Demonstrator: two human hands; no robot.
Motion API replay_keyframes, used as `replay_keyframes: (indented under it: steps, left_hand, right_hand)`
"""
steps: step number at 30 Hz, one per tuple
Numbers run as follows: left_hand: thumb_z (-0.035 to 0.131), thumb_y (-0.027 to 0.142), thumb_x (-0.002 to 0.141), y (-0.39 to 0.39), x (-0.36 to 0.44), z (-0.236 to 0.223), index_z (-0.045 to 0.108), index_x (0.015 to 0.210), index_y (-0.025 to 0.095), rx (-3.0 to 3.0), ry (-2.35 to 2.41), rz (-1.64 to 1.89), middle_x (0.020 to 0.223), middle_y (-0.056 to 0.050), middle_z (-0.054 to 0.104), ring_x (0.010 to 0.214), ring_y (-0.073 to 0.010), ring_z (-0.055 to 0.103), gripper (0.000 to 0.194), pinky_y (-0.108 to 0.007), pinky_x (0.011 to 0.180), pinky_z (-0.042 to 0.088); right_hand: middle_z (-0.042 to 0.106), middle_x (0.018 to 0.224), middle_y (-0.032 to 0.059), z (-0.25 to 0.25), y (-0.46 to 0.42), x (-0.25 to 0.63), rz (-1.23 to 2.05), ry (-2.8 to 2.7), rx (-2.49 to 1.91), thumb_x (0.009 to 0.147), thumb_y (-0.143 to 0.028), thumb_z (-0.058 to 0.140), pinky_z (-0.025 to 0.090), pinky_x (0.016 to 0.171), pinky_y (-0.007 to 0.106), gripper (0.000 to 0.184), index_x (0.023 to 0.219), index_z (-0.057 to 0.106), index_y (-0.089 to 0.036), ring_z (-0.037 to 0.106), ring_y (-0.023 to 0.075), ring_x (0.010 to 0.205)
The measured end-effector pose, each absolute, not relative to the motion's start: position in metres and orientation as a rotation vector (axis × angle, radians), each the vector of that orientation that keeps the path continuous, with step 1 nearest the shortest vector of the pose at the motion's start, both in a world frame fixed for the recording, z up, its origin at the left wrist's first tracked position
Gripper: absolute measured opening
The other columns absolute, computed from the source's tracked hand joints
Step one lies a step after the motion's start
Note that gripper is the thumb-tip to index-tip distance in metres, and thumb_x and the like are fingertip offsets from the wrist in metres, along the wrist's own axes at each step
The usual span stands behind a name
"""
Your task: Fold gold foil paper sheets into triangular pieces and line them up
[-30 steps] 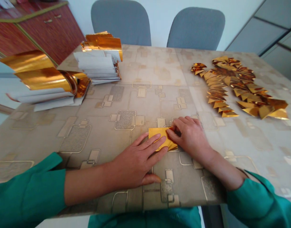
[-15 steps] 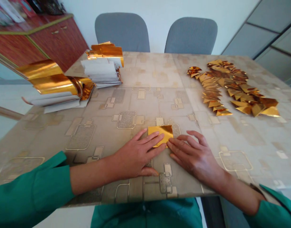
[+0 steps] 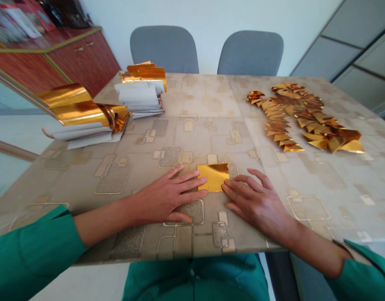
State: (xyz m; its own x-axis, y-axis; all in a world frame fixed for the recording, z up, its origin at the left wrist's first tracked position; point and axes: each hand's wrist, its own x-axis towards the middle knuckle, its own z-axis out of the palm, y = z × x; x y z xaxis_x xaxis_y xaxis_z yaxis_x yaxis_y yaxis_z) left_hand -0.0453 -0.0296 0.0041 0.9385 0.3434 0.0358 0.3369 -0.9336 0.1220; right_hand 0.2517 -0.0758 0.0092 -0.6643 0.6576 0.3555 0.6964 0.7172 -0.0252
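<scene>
Green clothing (image 3: 195, 280) lies nearest the viewer, below the near edge of the patterned tabletop (image 3: 205, 133). The left grip (image 3: 164, 200), palm down, is spread, its fingertips resting at the left edge of a flat gold sheet (image 3: 214, 177). The right grip (image 3: 260, 209) is open rather than pinching, its foremost fingertips touching the sheet's lower right corner, its thumb just below them and its outer fingers bent. The sheet thus lies between the two grips, a darker reflection along its far edge. Beyond the right grip and farther right, folded gold pieces (image 3: 314, 110) overlap in a curving band. Beyond the left grip and farther left stands a curled stack (image 3: 79, 110) of gold-faced, white-backed sheets; just behind it is a second stack (image 3: 140, 94), gold uppermost. Farther off are two grey chairs (image 3: 164, 50) and, beyond the left grip at far left, a reddish cabinet (image 3: 85, 62), doors closed, contents hidden, blurred items (image 3: 19, 21) on its top
</scene>
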Motion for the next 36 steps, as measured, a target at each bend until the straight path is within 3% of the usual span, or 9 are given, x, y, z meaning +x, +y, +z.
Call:
replay_keyframes:
  steps: [9,15,21,25,28,32,36]
  left_hand:
    - [0.058,0.062,0.090,-0.030,-0.043,0.007,0.044,0.146,0.023,2.971,0.532,0.136,0.156,-0.012,0.040,0.145,-0.0318,0.034,0.070,-0.054,0.119,0.020]
    - [0.056,0.061,0.092,-0.030,-0.044,0.004,0.044,0.145,0.023,2.973,0.533,0.134,0.157,-0.011,0.038,0.146,-0.0309,0.032,0.067,-0.053,0.121,0.015]
    - [0.057,0.046,0.096,-0.026,-0.038,0.006,0.055,0.134,0.023,2.977,0.514,0.292,0.150,-0.013,0.047,0.139,-0.0304,0.041,0.045,-0.052,0.117,0.025]
    - [0.055,0.033,0.098,-0.022,-0.026,0.014,0.064,0.118,0.019,2.987,0.456,0.355,0.125,-0.011,0.062,0.116,-0.0259,0.056,0.026,-0.045,0.106,0.040]
    - [0.055,0.026,0.096,-0.022,-0.014,0.018,0.066,0.105,0.017,2.948,0.542,0.373,0.106,-0.009,0.065,0.100,-0.0225,0.059,0.017,-0.039,0.093,0.048]
    - [0.060,0.031,0.093,-0.026,0.000,0.015,0.063,0.092,0.014,2.940,0.779,0.394,0.094,-0.008,0.063,0.087,-0.0215,0.057,0.017,-0.034,0.078,0.051]
    - [0.051,0.019,0.096,-0.027,0.003,0.007,0.061,0.083,0.014,3.090,0.770,0.466,0.082,-0.006,0.062,0.079,-0.0190,0.057,0.017,-0.031,0.073,0.049]
  right_hand:
    - [0.073,0.107,0.0041,0.010,-0.076,0.237,-0.165,-2.584,-0.981,0.099,-0.034,0.053,0.025,0.112,0.046,0.025,0.113,0.068,-0.020,0.058,0.0226,0.111]
    - [0.074,0.106,0.0036,0.015,-0.081,0.259,-0.178,-2.573,-1.029,0.099,-0.025,0.053,0.026,0.112,0.046,0.019,0.109,0.068,-0.019,0.060,0.0221,0.107]
    - [0.073,0.099,0.0051,0.024,-0.077,0.257,-0.166,-2.566,-1.043,0.096,-0.022,0.056,0.035,0.104,0.045,0.014,0.098,0.069,-0.017,0.059,0.0230,0.103]
    - [0.068,0.112,0.0090,0.031,-0.054,0.238,0.099,-2.621,-0.990,0.096,-0.028,0.057,0.044,0.092,0.037,0.016,0.101,0.067,-0.017,0.056,0.0226,0.107]
    - [0.066,0.101,0.0090,0.030,-0.036,0.229,0.312,-2.704,-1.036,0.092,-0.032,0.060,0.046,0.083,0.035,0.018,0.100,0.064,-0.017,0.056,0.0213,0.095]
    - [0.062,0.100,0.0092,0.025,-0.028,0.228,0.330,-2.698,-1.049,0.083,-0.039,0.069,0.045,0.082,0.037,0.027,0.097,0.061,-0.018,0.054,0.0231,0.094]
    - [0.063,0.102,0.0095,0.023,-0.031,0.232,0.336,-2.671,-1.037,0.085,-0.030,0.066,0.045,0.082,0.036,0.017,0.095,0.060,-0.019,0.054,0.0228,0.096]
